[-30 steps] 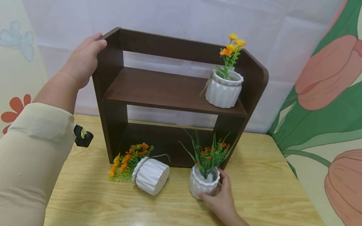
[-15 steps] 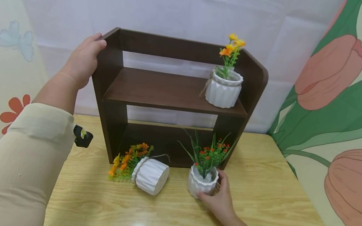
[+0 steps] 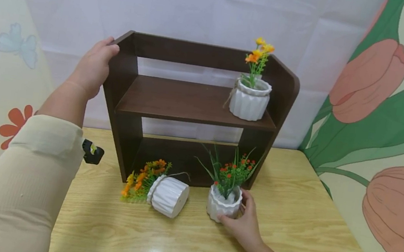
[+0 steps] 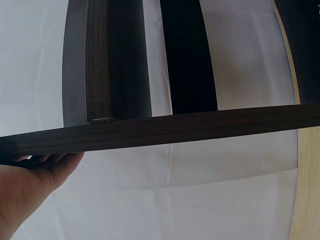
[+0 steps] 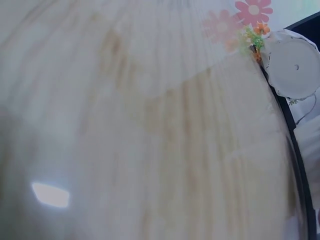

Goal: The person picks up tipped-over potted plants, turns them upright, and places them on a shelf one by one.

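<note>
A dark brown two-tier shelf [image 3: 190, 100] stands on the table. My left hand [image 3: 91, 67] grips the top of its left side panel; in the left wrist view the fingers [image 4: 65, 167] lie against that panel. At the shelf's front right, my right hand [image 3: 246, 225] holds a white fluted flowerpot [image 3: 222, 208] by its right side, the thumb at the front. Grassy leaves and small red flowers [image 3: 232, 173] rise from it. To its left a second white flowerpot [image 3: 168, 196] lies on its side, its orange flowers [image 3: 146, 176] pointing left.
On the shelf's upper tier, at the right end, stands another white flowerpot [image 3: 249, 102] with yellow-orange flowers. The wood-grain table [image 3: 124, 235] runs in front. A white cloth [image 3: 210, 11] hangs behind, and a tulip-patterned wall [image 3: 402, 193] borders the right.
My right hand and the flowerpot with red flowers have shifted slightly left, toward the tipped pot. My left hand, the shelf and the other pots have stayed in place.
</note>
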The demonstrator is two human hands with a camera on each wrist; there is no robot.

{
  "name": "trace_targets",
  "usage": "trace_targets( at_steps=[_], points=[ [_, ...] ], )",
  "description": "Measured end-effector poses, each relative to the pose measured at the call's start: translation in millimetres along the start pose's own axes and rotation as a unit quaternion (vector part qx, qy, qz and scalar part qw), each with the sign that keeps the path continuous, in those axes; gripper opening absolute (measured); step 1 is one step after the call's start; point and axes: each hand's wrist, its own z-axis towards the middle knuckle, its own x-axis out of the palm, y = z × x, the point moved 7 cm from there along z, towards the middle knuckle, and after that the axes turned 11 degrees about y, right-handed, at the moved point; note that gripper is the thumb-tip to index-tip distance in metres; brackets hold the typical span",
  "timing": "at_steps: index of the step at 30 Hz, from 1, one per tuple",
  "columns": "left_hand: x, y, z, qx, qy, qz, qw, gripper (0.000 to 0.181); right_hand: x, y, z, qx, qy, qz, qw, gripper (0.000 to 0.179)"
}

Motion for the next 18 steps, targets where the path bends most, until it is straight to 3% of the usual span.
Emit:
trace_targets(
  at_steps=[11, 18],
  points=[
    [-0.8, 0.3, 0.0, -0.003, 0.0, 0.002, 1.0, 0.061, -2, 12, -0.1, 0.003, 0.01, 0.021, 0.9997, 0.095],
    [-1.0, -0.1, 0.8, -0.002, 0.0, 0.004, 1.0, 0.061, -1, 17, -1.4, -0.022, 0.003, 0.014, 0.9997, 0.094]
  ],
)
